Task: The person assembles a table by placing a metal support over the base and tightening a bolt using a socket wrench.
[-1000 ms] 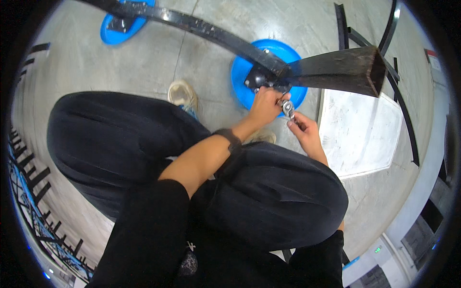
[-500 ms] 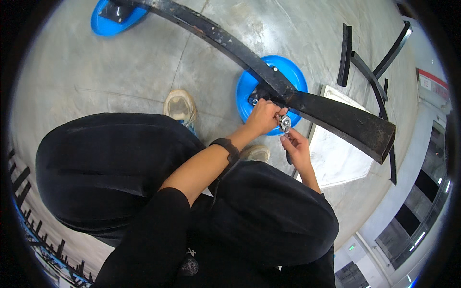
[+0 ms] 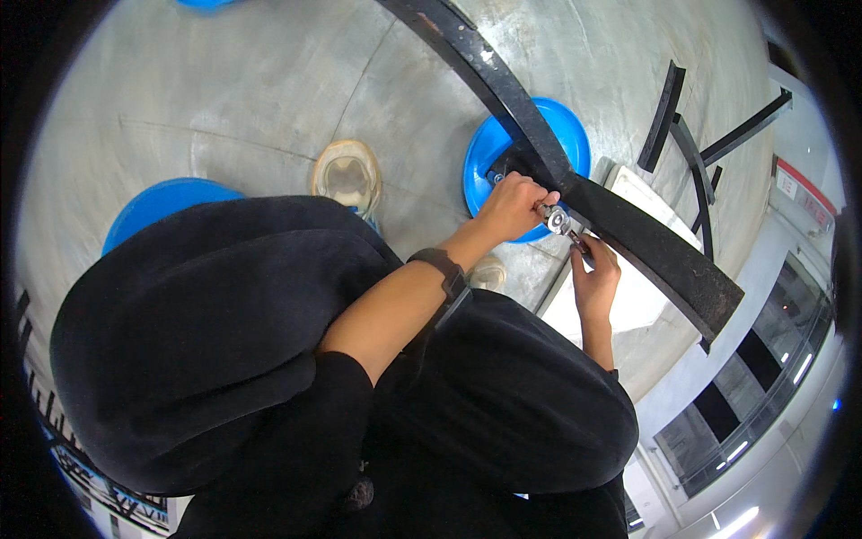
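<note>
From here, the left hand (image 3: 519, 208) pinches the ratchet (image 3: 558, 221) near its head, seemingly to steady it; the right hand (image 3: 596, 280) grips its handle, perhaps for leverage. The ratchet sits beside the black beam (image 3: 651, 253), near the blue dish (image 3: 569, 128).

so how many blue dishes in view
3: one blue dish under the black beam, one at the top edge, one partly behind the left knee; more may be hidden.

From here I see the wide camera, worn on the person's head, looking down: black trousers (image 3: 530, 395) are near, at five and eight o'clock, the left hand (image 3: 514, 208) farther at two, the floor (image 3: 242, 99) farther still at eleven.
</note>
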### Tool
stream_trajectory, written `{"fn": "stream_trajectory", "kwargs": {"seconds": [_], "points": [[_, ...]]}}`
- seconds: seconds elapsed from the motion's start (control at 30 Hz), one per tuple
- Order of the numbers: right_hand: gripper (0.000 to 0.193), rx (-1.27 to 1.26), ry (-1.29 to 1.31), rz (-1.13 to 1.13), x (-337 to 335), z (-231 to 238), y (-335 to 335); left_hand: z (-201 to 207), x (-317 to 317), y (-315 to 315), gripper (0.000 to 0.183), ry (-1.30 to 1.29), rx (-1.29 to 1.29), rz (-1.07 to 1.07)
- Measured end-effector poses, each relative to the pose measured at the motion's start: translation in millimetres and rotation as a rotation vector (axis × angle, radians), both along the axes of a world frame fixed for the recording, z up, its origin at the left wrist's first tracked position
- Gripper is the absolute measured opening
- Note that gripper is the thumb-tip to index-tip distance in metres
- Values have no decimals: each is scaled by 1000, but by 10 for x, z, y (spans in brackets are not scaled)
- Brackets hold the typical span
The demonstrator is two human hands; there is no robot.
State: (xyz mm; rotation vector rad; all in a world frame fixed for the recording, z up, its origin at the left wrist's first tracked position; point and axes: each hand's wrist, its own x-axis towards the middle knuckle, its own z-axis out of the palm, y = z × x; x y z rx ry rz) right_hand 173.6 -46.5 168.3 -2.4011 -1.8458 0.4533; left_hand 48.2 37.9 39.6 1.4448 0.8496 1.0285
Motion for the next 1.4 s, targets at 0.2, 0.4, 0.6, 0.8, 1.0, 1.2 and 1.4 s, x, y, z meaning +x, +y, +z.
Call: {"fn": "stream_trajectory", "kwargs": {"seconds": [0.2,0.4,0.6,0.8,1.0,1.2,1.4], "points": [[37,16,151,-421,376,-146,-195,60,-2,-100,32,60,-51,-81],[50,324,489,-512,382,-355,-71,-65,-53,-249,22,79,86,-132],[47,109,262,-400,220,-139,-147,-116,-120,-191,34,106,144,-150],[36,-71,136,-312,290,-4,-296,-32,-104,-106,34,117,82,-203],[42,6,181,-343,427,-226,-235,50,34,27,33,187,-113,-147],[31,-41,219,-320,356,-189,-340,-5,-65,69,27,226,-110,-355],[24,-586,439,-605,-170,-122,-961,32,46,231,28,224,-164,-391]]}}
